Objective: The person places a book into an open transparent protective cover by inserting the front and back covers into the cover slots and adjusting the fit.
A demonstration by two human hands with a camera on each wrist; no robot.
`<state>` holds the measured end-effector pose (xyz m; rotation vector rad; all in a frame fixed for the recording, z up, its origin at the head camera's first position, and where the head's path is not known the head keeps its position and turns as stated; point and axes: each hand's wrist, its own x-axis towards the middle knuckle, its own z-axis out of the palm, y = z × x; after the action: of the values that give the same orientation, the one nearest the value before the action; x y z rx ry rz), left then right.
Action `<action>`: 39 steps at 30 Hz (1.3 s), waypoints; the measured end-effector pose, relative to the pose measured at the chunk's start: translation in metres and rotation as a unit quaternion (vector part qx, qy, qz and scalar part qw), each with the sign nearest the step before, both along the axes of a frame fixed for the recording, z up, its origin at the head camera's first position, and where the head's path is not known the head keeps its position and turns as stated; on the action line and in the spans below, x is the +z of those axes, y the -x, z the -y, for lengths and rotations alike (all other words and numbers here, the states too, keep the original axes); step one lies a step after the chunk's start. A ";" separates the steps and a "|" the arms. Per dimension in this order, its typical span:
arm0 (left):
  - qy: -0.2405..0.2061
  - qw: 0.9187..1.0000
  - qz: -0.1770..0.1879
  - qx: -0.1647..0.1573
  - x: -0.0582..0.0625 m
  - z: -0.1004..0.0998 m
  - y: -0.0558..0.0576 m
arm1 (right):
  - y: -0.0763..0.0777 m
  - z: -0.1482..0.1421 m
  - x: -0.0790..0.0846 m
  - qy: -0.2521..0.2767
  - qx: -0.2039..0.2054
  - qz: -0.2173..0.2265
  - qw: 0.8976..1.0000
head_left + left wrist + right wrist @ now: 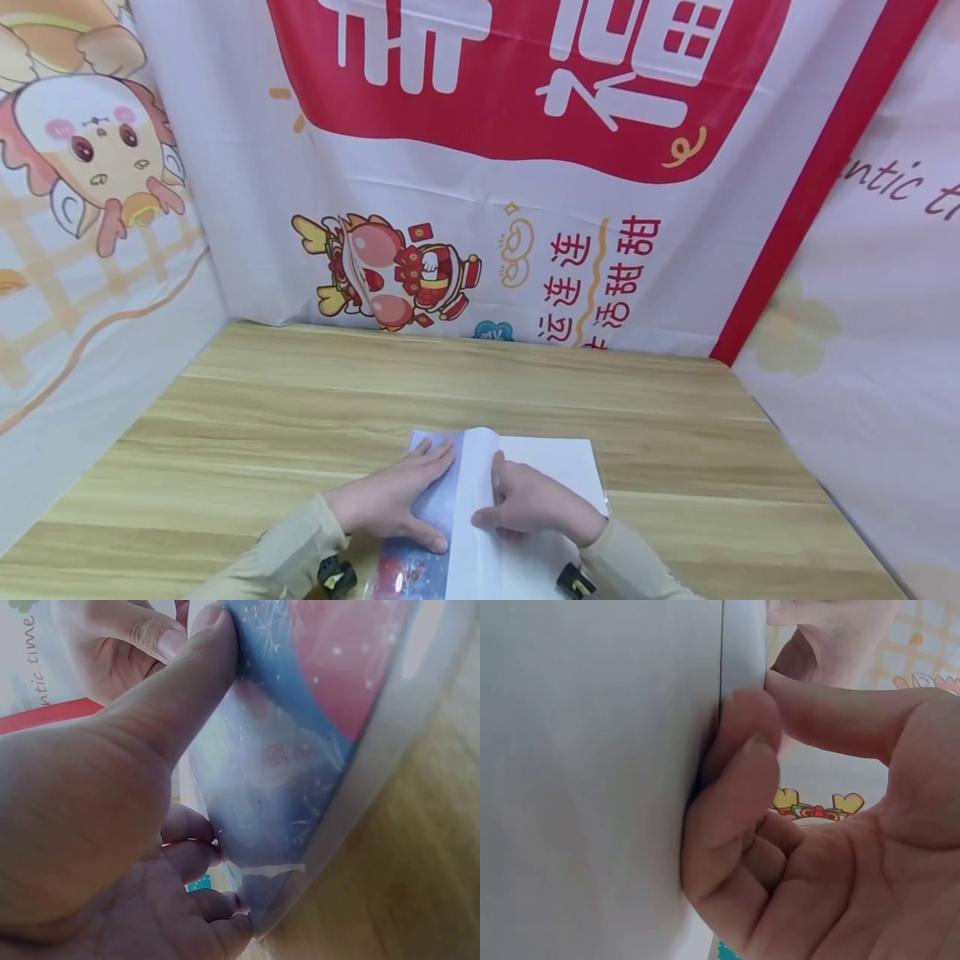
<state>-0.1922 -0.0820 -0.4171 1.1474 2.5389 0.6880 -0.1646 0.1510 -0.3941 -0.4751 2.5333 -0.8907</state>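
Note:
An open book (551, 454) with a glossy clear cover lies at the table's near edge. On its blue, starry left side (423, 504) my left hand (390, 496) rests with fingers spread; the left wrist view shows the thumb (176, 690) pressing the printed surface. A white page (471, 492) stands up in a curve along the middle. My right hand (536, 500) holds this raised page, thumb on its left and curled fingers against its right. In the right wrist view those fingers (735, 802) bear on the white paper.
The wood-grain table (300, 400) extends behind and beside the book. A printed white and red cloth (450, 183) hangs at its back edge, with other printed cloths (862, 292) along the sides. Each wrist wears a small black device (336, 577).

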 end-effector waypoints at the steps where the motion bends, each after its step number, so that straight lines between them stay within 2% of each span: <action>1: 0.000 1.000 -0.001 0.000 0.000 0.000 0.000 | 0.000 0.000 0.000 0.002 -0.001 0.002 1.000; 7: 0.000 1.000 -0.005 0.000 0.002 0.000 -0.001 | 0.000 0.002 0.001 0.003 -0.004 0.002 1.000; 19: -0.002 1.000 -0.011 0.004 0.003 0.002 -0.004 | 0.000 0.008 -0.002 -0.039 -0.014 -0.026 0.999; 26: 0.003 1.000 -0.009 0.001 0.001 0.002 -0.001 | 0.001 -0.002 0.003 -0.026 0.015 -0.011 0.999; 31: 0.002 1.000 -0.005 -0.005 0.001 0.001 0.000 | -0.001 -0.007 0.008 -0.049 0.038 0.008 0.998; 39: 0.004 1.000 -0.010 -0.003 0.001 0.001 -0.001 | -0.003 -0.004 0.005 -0.047 0.045 -0.014 0.998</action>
<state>-0.1914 -0.0828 -0.4163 1.1650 2.5512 0.6683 -0.1613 0.1551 -0.3889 -0.5702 2.5441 -0.7328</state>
